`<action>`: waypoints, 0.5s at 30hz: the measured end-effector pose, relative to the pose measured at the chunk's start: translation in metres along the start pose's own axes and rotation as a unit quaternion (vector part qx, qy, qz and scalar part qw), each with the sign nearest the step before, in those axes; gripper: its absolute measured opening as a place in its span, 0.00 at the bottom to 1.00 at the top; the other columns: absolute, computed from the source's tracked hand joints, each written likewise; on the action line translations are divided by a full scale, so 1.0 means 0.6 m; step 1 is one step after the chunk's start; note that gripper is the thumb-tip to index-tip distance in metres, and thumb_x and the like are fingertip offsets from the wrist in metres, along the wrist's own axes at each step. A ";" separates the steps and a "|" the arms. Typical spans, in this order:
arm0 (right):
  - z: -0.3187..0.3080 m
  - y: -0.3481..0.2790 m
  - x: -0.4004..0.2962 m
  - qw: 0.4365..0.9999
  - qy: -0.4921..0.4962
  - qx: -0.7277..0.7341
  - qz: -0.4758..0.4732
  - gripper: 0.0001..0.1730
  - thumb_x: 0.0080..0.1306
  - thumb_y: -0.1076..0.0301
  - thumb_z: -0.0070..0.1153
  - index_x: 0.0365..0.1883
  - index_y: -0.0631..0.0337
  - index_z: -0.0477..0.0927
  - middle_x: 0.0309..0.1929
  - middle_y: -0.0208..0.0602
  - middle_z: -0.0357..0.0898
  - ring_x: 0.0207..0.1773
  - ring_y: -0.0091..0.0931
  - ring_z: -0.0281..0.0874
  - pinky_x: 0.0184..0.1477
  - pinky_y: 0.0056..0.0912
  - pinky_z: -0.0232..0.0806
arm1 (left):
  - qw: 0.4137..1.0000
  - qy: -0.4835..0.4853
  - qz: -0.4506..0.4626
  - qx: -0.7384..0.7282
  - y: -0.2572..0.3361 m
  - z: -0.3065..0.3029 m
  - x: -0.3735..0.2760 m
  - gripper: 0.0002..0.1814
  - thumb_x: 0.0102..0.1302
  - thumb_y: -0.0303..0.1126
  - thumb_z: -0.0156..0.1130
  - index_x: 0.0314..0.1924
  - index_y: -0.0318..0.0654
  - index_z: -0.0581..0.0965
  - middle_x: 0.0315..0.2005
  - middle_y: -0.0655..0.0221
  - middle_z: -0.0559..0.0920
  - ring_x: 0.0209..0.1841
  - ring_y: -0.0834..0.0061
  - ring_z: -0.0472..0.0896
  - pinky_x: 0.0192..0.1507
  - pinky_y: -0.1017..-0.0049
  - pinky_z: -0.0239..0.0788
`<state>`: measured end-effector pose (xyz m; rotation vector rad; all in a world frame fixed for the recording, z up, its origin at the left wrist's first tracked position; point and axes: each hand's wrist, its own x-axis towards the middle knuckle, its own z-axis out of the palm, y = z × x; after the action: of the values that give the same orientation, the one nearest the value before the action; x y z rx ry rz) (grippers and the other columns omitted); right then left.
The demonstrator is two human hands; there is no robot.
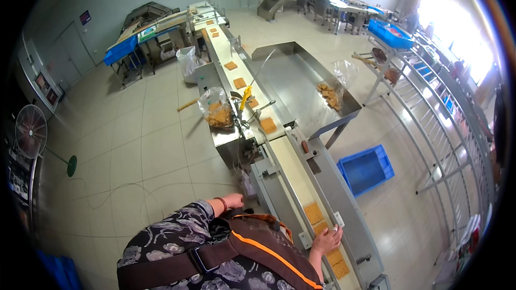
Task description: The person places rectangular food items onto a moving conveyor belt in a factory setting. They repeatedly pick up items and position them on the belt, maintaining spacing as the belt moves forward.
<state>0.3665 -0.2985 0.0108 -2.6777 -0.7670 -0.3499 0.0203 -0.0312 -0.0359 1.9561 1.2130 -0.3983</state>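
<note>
My right hand (327,240) rests over the conveyor's narrow lane, its fingertips at a small metal bracket (338,219) on the side rail. Square golden-brown biscuit-like pieces (312,212) lie in line on the pale belt (296,165), on both sides of that hand. Its underside is hidden, so I cannot tell whether it grips a piece. My left hand (233,200), with a bracelet at the wrist, is curled beside the conveyor's left side and shows nothing in it. Further up the belt, more square pieces (267,125) lie spaced apart.
A yellow-handled tool (245,97) stands over the belt. Left of it is a bag of brown pieces (219,114). A steel tray table (282,76) holds broken pieces (329,96) on the right. A blue crate (366,170) sits on the floor, near metal racks (427,129). A fan (31,132) stands left.
</note>
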 end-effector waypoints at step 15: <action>0.010 0.008 -0.001 1.000 -0.020 -0.017 0.006 0.25 0.62 0.63 0.53 0.59 0.54 0.70 0.67 0.34 0.65 0.71 0.34 0.59 0.63 0.49 0.56 | 1.000 -0.001 0.004 0.023 0.001 0.000 -0.001 0.20 0.57 0.43 0.60 0.46 0.38 0.80 0.43 0.53 0.83 0.47 0.51 0.80 0.49 0.58 0.71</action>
<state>0.3693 -0.3001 0.0041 -2.7276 -0.7619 -0.3086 0.0204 -0.0316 -0.0352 1.9983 1.2050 -0.4269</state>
